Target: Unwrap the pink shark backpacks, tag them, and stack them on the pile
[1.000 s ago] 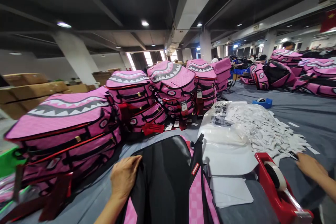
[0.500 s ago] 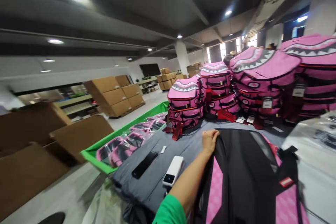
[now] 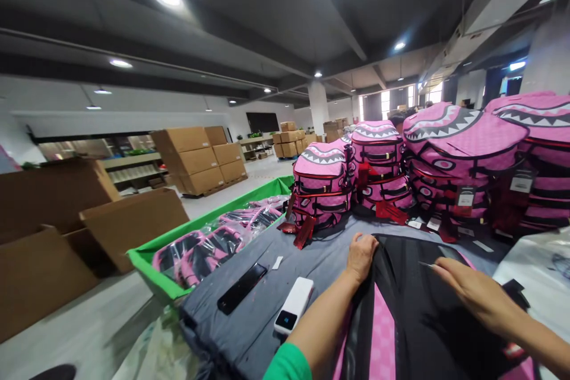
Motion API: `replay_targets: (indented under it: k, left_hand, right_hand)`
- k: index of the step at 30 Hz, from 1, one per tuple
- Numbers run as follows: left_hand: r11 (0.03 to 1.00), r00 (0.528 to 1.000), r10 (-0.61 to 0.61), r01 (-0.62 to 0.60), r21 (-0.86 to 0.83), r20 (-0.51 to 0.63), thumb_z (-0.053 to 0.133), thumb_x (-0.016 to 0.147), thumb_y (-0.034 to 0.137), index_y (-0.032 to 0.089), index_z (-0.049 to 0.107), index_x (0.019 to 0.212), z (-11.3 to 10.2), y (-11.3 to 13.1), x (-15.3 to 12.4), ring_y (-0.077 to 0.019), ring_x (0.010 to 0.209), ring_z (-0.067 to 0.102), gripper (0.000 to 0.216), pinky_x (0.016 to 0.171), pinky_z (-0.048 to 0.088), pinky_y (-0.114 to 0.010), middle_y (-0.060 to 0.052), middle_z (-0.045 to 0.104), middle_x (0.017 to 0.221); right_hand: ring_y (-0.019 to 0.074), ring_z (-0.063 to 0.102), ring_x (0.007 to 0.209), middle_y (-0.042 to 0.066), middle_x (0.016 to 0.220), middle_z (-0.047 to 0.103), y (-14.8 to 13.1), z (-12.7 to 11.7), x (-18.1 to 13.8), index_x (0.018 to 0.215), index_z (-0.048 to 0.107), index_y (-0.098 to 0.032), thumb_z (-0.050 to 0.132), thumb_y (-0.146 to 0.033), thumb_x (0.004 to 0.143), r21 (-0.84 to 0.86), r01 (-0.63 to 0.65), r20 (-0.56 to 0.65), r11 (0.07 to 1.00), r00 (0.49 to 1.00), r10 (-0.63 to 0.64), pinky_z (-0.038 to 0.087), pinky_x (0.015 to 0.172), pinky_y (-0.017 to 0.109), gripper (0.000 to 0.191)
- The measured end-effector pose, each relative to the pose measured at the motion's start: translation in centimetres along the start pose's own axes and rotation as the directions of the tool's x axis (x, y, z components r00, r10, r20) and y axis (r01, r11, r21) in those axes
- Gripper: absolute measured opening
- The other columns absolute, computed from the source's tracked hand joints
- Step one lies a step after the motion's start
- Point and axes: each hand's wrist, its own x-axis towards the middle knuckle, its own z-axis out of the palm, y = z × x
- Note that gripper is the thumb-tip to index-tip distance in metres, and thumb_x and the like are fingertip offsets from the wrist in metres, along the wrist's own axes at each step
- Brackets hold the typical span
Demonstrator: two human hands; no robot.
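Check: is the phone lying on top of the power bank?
No. The phone lies flat on the grey table beside the power bank, with bare cloth between them.

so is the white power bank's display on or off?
On. The white power bank lies flat on the grey table cover, and its small screen at the near end glows blue.

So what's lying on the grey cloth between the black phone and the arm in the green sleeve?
A white power bank with a small screen lies there, between the black phone and the green sleeve, seen in the head view.
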Motion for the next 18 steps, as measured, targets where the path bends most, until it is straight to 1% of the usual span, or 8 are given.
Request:
replay_targets:
  k: [2,3,4,6,9,11,15,18]
  left_hand:
    - [1.000,1.000,-0.005,0.005,0.020,-0.015,0.052,0.102,0.020,0.021,0.063,0.091,-0.4,-0.1,0.4,-0.0152,0.079,0.065,0.015,0.094,0.048,-0.036,0.000,0.070,0.084]
    - [1.000,1.000,-0.001,0.001,0.027,-0.016,0.053,0.102,0.022,0.021,0.063,0.093,-0.6,-0.2,0.6,-0.0161,0.085,0.065,0.013,0.094,0.047,-0.036,0.000,0.071,0.089]
    - [0.999,1.000,0.011,-0.010,0.030,-0.011,0.054,0.101,0.023,0.022,0.064,0.095,-0.8,-0.2,0.9,-0.0166,0.091,0.065,0.011,0.094,0.045,-0.037,-0.001,0.072,0.093]
    - [0.998,0.999,0.049,-0.050,0.026,0.019,0.057,0.101,0.024,0.024,0.064,0.097,-1.0,-0.3,1.6,-0.0160,0.098,0.064,0.009,0.097,0.043,-0.036,0.001,0.072,0.095]
    - [0.995,0.993,0.093,-0.095,0.020,0.076,0.056,0.101,0.023,0.024,0.065,0.095,-0.9,-0.5,2.1,-0.0152,0.094,0.063,0.011,0.096,0.042,-0.034,0.002,0.070,0.088]
    - [0.995,0.990,0.098,-0.101,0.026,0.099,0.055,0.101,0.022,0.023,0.065,0.094,-0.6,-0.6,2.1,-0.0168,0.090,0.062,0.012,0.089,0.044,-0.033,0.000,0.069,0.086]
    - [0.992,0.985,0.115,-0.121,0.035,0.126,0.055,0.101,0.020,0.020,0.064,0.091,-0.1,-0.9,2.0,-0.0184,0.085,0.060,0.013,0.075,0.044,-0.030,-0.002,0.066,0.085]
    - [0.987,0.980,0.145,-0.152,0.045,0.137,0.056,0.100,0.021,0.021,0.064,0.091,0.0,-1.1,2.3,-0.0185,0.083,0.059,0.012,0.073,0.043,-0.030,-0.001,0.065,0.086]
  right_hand:
    - [0.0232,0.070,0.088,0.006,0.093,0.072,-3.3,0.2,3.6,0.086,0.056,-0.025,0.030,-0.043,0.100,-0.003,-0.025,0.118,1.000,0.993,0.025,0.049,0.079,0.032,0.035]
    - [0.0234,0.070,0.089,0.006,0.093,0.072,-4.5,0.5,5.1,0.085,0.054,-0.024,0.029,-0.040,0.101,-0.009,-0.042,0.151,0.999,0.988,0.043,0.048,0.078,0.032,0.033]
    - [0.0234,0.070,0.090,0.007,0.093,0.072,-5.4,0.8,6.1,0.085,0.053,-0.024,0.030,-0.038,0.102,-0.021,-0.062,0.159,0.998,0.985,0.064,0.048,0.077,0.031,0.032]
    - [0.0238,0.070,0.093,0.007,0.096,0.073,-6.3,1.6,7.3,0.088,0.054,-0.023,0.031,-0.036,0.104,-0.033,-0.078,0.161,0.996,0.983,0.083,0.047,0.076,0.031,0.031]
    - [0.0272,0.070,0.100,0.010,0.104,0.073,-6.6,2.8,7.3,0.095,0.057,-0.022,0.034,-0.038,0.105,-0.077,-0.117,0.163,0.990,0.978,0.128,0.046,0.073,0.032,0.030]
    - [0.0283,0.070,0.102,0.011,0.106,0.073,-6.6,3.4,7.0,0.097,0.059,-0.021,0.035,-0.038,0.106,-0.106,-0.136,0.170,0.985,0.973,0.153,0.045,0.071,0.032,0.030]
    - [0.0274,0.071,0.102,0.010,0.106,0.074,-7.0,4.0,6.9,0.099,0.061,-0.022,0.034,-0.037,0.107,-0.124,-0.130,0.191,0.984,0.970,0.152,0.045,0.071,0.032,0.031]
    - [0.0289,0.071,0.103,0.012,0.107,0.074,-7.3,4.3,7.5,0.101,0.063,-0.020,0.035,-0.036,0.107,-0.128,-0.122,0.194,0.984,0.970,0.145,0.045,0.072,0.033,0.033]
